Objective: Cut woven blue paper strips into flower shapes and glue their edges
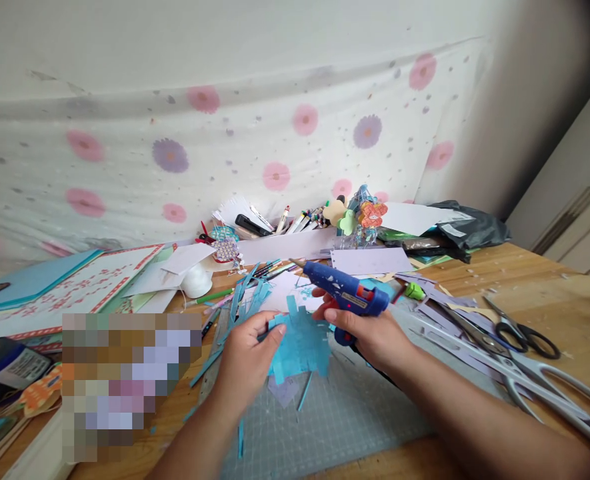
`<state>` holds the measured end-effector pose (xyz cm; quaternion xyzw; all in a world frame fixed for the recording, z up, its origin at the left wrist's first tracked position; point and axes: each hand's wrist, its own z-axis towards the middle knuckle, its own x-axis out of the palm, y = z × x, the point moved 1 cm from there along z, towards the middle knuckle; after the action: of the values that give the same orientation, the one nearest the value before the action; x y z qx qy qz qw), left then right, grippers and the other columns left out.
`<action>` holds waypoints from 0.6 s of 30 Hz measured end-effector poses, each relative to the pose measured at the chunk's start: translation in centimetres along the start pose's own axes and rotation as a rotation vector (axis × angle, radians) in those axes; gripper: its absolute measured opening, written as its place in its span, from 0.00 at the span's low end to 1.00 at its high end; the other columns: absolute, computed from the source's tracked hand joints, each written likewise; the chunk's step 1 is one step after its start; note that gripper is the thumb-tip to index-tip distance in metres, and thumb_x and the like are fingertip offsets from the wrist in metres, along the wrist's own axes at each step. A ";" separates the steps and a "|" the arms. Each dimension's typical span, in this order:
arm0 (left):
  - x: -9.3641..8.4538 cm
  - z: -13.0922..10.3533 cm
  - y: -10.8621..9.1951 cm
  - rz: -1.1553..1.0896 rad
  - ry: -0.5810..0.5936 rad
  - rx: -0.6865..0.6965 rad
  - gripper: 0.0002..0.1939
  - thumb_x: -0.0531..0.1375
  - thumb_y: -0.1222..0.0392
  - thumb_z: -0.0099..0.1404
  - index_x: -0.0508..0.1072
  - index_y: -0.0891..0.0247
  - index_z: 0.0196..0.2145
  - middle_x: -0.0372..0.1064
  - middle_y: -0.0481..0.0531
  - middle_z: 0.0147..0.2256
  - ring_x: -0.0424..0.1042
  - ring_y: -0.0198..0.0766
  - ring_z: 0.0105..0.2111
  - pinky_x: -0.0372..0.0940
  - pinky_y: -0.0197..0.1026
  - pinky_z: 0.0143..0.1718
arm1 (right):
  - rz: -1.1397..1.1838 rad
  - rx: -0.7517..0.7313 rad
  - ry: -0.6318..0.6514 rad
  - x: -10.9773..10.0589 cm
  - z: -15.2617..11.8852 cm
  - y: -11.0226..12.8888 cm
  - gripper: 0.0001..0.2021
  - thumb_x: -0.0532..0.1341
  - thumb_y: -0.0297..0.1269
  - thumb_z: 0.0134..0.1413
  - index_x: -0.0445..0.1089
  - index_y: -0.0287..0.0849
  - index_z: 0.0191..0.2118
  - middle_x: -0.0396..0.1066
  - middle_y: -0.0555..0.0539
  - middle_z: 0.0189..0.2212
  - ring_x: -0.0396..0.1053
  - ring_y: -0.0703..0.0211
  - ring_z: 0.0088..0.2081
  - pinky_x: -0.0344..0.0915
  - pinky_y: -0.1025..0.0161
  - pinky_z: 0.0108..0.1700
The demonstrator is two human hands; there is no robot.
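My left hand (257,347) pinches the left edge of a blue woven paper piece (302,343), thumb on top. The piece is made of crossing strips with ragged, uneven ends. In my right hand (362,327) is a blue hot glue gun (349,290), its nozzle pointing up and left above the paper. Some fingers of the right hand reach close to the paper's upper right edge; whether they touch it I cannot tell. Beneath lies a grey cutting mat (355,427), with a thin blue strip (305,392) on it.
Large scissors (505,360) and black-handled scissors (525,333) lie at right. Loose blue strips (245,300) are heaped behind my left hand, near a white thread spool (196,281). Pens (299,220) and a black plastic bag (475,227) line the back. A blurred patch covers the left front.
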<state>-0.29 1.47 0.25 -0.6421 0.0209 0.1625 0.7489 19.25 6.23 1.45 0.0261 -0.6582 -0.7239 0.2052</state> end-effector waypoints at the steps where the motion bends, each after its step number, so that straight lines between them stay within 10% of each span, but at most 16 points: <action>1: 0.0 -0.1 -0.1 0.055 -0.005 0.039 0.14 0.62 0.54 0.58 0.78 0.63 0.39 0.77 0.52 0.33 0.73 0.43 0.32 0.65 0.38 0.31 | -0.027 0.014 0.023 0.1 -0.2 0.0 0.18 0.70 0.44 0.40 0.74 0.45 0.39 0.75 0.46 0.34 0.73 0.51 0.38 0.65 0.56 0.41; 8: 0.1 -0.2 -0.1 0.111 -0.024 0.042 0.16 0.61 0.52 0.59 0.78 0.60 0.43 0.78 0.53 0.36 0.74 0.45 0.36 0.65 0.41 0.37 | -0.080 0.015 0.006 -0.4 -0.2 0.1 0.17 0.70 0.43 0.41 0.76 0.46 0.40 0.75 0.45 0.35 0.70 0.53 0.38 0.64 0.57 0.41; 18: 0.9 0.0 -0.4 -0.508 -0.014 -0.226 0.20 0.66 0.51 0.55 0.77 0.65 0.43 0.78 0.57 0.37 0.75 0.47 0.39 0.67 0.45 0.42 | 0.092 0.059 0.033 0.2 0.4 -0.5 0.12 0.69 0.34 0.41 0.77 0.46 0.38 0.75 0.48 0.38 0.69 0.58 0.39 0.62 0.61 0.43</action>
<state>0.69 1.58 0.44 -0.7053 -0.1640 -0.0248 0.6893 18.84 6.59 1.05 0.0137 -0.6763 -0.6935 0.2482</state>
